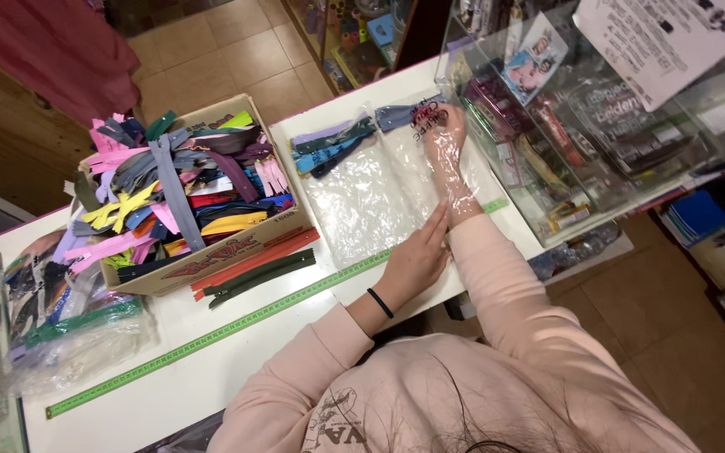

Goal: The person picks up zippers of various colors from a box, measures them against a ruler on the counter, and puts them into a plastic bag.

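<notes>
Far to the left of both hands: clear bags of zippers [60,319] at the counter's end. Nearer, a cardboard box [211,260] heaped with loose zippers [174,180] in many colours; red and dark green zippers [253,267] lie along its front edge. A green measuring tape [211,338] runs across the white counter [195,386], passing under the left hand.

Left hand [417,256], black band [380,303] at the wrist: fingers together and flat, pressing the open edge of a clear plastic bag [362,201].

Right hand [446,138]: pushed inside that bag to the forearm, fingers spread near the bag's far end. Whether it grips anything, cannot tell. Blue, teal and lilac zippers [333,144] sit inside, just left of its fingertips.

Right of the hands: a clear display case [597,126] of packaged goods.
</notes>
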